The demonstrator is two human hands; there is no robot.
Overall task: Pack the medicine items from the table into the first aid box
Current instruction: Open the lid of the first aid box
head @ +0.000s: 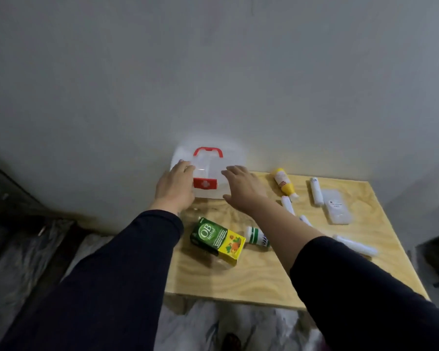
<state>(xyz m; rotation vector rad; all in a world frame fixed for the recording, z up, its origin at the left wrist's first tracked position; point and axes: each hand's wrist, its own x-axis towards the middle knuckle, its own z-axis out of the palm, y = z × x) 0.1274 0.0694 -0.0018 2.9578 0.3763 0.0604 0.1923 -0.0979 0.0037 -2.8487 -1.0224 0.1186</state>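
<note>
The first aid box (pixel 235 158) is translucent white with a red handle (pixel 208 151) and a red latch (pixel 204 184) bearing a white cross. It stands shut at the table's back left corner against the wall. My left hand (pixel 175 186) grips its left side, fingers curled over the top edge. My right hand (pixel 243 191) is spread against its right front. Loose on the table lie a green and yellow OB herbal carton (pixel 217 240), a white bottle with green bands (pixel 256 235), a yellow bottle (pixel 284 184) and several white tubes (pixel 316 191).
The low plywood table (pixel 238 279) stands against a grey wall. A clear plastic case (pixel 338 206) lies at its right side and another white tube (pixel 355 245) near my right forearm. Crinkled plastic sheeting (pixel 23 262) covers the floor to the left and in front.
</note>
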